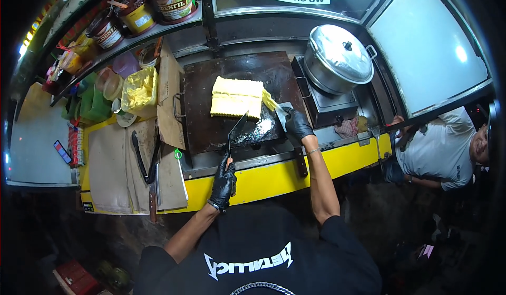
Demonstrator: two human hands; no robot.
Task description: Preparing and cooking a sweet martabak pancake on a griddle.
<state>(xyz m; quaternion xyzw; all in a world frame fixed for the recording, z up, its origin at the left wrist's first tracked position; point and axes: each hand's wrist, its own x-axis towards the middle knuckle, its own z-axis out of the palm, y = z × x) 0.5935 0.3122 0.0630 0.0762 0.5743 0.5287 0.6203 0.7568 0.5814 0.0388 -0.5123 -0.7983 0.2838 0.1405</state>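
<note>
Two pale yellow ridged blocks of bread [237, 96] lie side by side on a dark flat griddle [201, 135]. My left hand [222, 186], in a black glove, grips the handle of a flat metal scraper [238, 128], whose blade is at the near edge of the bread. My right hand [297, 123], also black-gloved, holds a tool that is mostly hidden by the fingers; a yellow, spread-coated strip [269, 100] reaches from it to the bread's right side. A flat grey metal piece [283, 113] shows beside that hand.
A lidded aluminium pot [338, 60] stands on a burner to the right. Left are a cardboard screen [170, 97], a tub of yellow spread [139, 91], black tongs [144, 158] and a knife [153, 202]. Tubs line a shelf [166, 28]. A person [438, 149] stands at the far right.
</note>
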